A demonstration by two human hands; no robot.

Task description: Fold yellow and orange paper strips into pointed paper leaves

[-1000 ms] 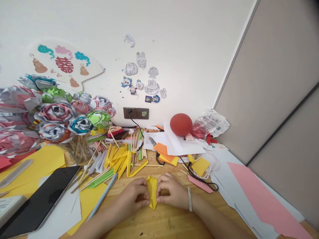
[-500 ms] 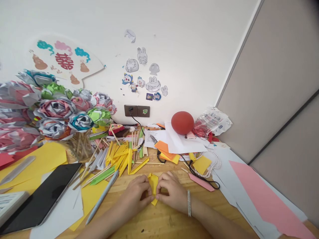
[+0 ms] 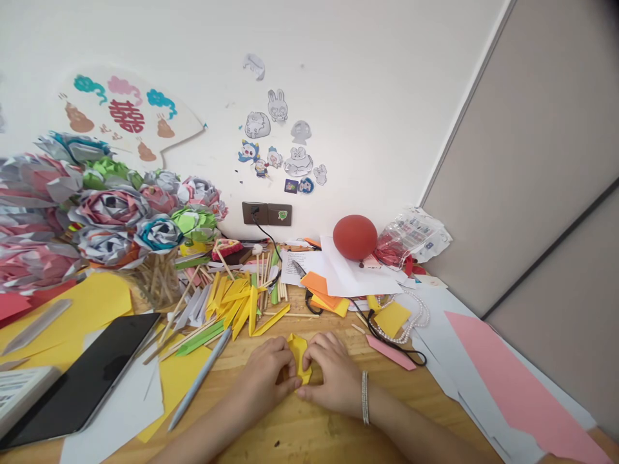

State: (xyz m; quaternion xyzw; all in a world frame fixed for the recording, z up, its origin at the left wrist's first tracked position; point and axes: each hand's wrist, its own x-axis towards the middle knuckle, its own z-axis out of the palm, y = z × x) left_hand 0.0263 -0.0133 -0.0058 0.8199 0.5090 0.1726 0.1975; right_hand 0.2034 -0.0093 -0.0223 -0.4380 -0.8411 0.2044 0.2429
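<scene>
A small folded piece of yellow paper (image 3: 299,353) lies on the wooden table between my hands. My left hand (image 3: 271,374) grips its left edge, with thumb and fingers closed on it. On the other side, my right hand (image 3: 330,376) pinches the right and lower edge, and a bracelet circles that wrist. Both thumbs come close together at the paper's lower end. The fingers cover parts of both sides of the paper.
Folded yellow strips (image 3: 236,303) and sticks lie beyond my hands. A grey pen (image 3: 200,380) and black tablet (image 3: 87,380) are at left, paper flowers (image 3: 111,209) behind. A red balloon (image 3: 354,237), pink strip (image 3: 391,352) and black cable are right.
My right thumb has shifted slightly left and down along the paper's lower end. More of the paper's lower right edge shows beside it. The view has shifted slightly.
</scene>
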